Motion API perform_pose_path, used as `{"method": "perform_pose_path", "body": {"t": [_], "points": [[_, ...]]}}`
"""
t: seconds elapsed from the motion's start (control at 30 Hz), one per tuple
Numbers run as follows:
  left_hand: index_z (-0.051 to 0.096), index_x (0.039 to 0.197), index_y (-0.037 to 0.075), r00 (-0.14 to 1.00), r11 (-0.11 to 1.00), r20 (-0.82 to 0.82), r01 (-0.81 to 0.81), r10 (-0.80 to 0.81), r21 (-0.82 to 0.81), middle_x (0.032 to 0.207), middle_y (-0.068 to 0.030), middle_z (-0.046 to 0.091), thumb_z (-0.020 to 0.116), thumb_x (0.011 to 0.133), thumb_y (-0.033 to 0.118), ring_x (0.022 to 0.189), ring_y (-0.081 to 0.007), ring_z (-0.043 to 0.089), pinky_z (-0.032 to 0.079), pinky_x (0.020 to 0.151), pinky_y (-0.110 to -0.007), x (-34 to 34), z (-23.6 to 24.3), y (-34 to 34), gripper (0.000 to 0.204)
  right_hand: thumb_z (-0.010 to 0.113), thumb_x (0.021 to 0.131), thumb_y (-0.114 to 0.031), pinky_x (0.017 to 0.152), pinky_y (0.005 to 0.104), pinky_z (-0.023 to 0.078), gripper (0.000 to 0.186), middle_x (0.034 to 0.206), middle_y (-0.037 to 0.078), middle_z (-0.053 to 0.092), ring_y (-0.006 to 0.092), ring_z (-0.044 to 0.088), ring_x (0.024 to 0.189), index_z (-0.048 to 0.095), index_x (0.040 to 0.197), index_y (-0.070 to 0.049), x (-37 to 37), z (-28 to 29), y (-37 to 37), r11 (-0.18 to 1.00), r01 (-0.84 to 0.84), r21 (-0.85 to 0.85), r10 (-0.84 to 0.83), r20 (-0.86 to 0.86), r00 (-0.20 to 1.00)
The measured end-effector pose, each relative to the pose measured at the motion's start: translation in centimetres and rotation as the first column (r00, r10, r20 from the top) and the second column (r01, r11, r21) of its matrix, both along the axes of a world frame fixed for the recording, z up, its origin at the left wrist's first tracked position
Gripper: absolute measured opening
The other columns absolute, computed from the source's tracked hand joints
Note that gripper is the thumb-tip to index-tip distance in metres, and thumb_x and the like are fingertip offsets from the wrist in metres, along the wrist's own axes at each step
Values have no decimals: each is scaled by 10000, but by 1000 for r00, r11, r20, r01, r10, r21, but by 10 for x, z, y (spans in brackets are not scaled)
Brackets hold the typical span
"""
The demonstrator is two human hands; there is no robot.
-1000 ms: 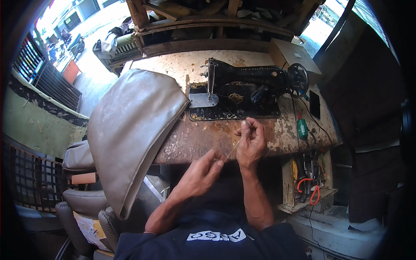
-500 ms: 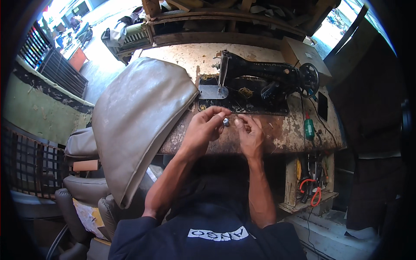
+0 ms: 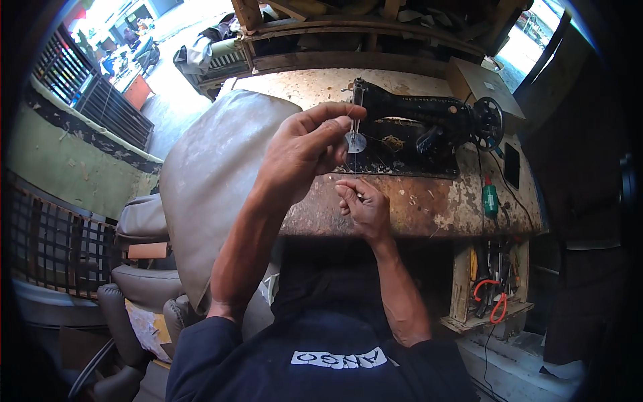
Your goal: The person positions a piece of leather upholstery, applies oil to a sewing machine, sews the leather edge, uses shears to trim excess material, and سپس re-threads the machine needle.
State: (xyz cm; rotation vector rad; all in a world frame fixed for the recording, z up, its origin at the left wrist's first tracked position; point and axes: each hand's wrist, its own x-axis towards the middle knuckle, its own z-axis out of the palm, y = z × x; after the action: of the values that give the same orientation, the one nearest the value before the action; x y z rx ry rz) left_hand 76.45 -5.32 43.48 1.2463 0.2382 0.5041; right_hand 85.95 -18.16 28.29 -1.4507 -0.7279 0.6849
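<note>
My left hand [image 3: 305, 144] is raised in front of the needle end of a black sewing machine [image 3: 415, 110], thumb and forefinger pinched. A thin thread [image 3: 355, 164] runs down from about these fingertips to my right hand [image 3: 365, 208]. That hand is closed low over the table's front part, its thumb and forefinger pressed together at the thread. A small pale bit shows between its curled fingers, too little to name. My left hand hides part of the machine's base. Beside my left forearm a large grey leather-like cover [image 3: 214, 161] drapes over the table's left side.
The worn wooden table [image 3: 429, 208] carries a small green bottle [image 3: 491, 199] with a red tip, a dark phone [image 3: 512, 165] and a cardboard box [image 3: 482, 87]. An open tool drawer [image 3: 462, 288] at right holds red-handled pliers or scissors [image 3: 498, 305]. Grey cushions [image 3: 140, 288] stand at left.
My left hand has risen toward the needle end of the machine. My right hand has closed and shifted slightly left. The small silvery piece seen between the hands no longer shows there.
</note>
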Motion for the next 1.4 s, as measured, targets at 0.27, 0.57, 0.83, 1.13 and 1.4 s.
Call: {"method": "perform_pose_path", "body": {"t": [0.27,0.57,0.83,1.13,1.4], "points": [[647,1195,-56,982,974,56,-168,178,-152,638,8,530,570,1043,133,444,-37,370,302,455,-204,-13,3,33,254,722,993,-282,696,289,532,259,855,70,729,117,680,775,737,1133,-65,25,10,-9,998,18,-60,-7,189,982],[613,1271,-65,993,980,40,-98,107,-173,655,23,516,603,1030,149,458,-39,362,294,465,-203,3,0,34,322,742,980,-281,659,270,541,261,957,72,753,96,687,728,691,1141,-82,35,-8,-11,995,57,78,-81,360,929],[642,1212,-58,992,980,90,-69,87,-187,661,-7,558,589,1034,117,462,-43,400,325,460,-192,-19,-6,25,256,699,1003,-199,514,264,504,240,748,42,702,85,666,592,647,1214,-96,31,3,-23,988,126,89,-140,174,975],[579,1256,-30,957,886,84,-222,278,-406,643,16,502,555,1045,126,468,-60,402,337,470,-231,-89,-54,22,264,769,951,-138,556,237,557,221,803,74,732,85,690,638,602,1043,-27,29,2,-20,937,25,349,38,-172,984],[597,1239,-32,949,882,134,-206,286,-423,675,17,545,566,1049,150,486,-56,414,340,483,-227,-103,-44,33,265,792,933,-171,548,219,559,255,824,60,754,85,705,660,595,1004,-25,28,-5,1,956,30,291,0,-102,995]]}}
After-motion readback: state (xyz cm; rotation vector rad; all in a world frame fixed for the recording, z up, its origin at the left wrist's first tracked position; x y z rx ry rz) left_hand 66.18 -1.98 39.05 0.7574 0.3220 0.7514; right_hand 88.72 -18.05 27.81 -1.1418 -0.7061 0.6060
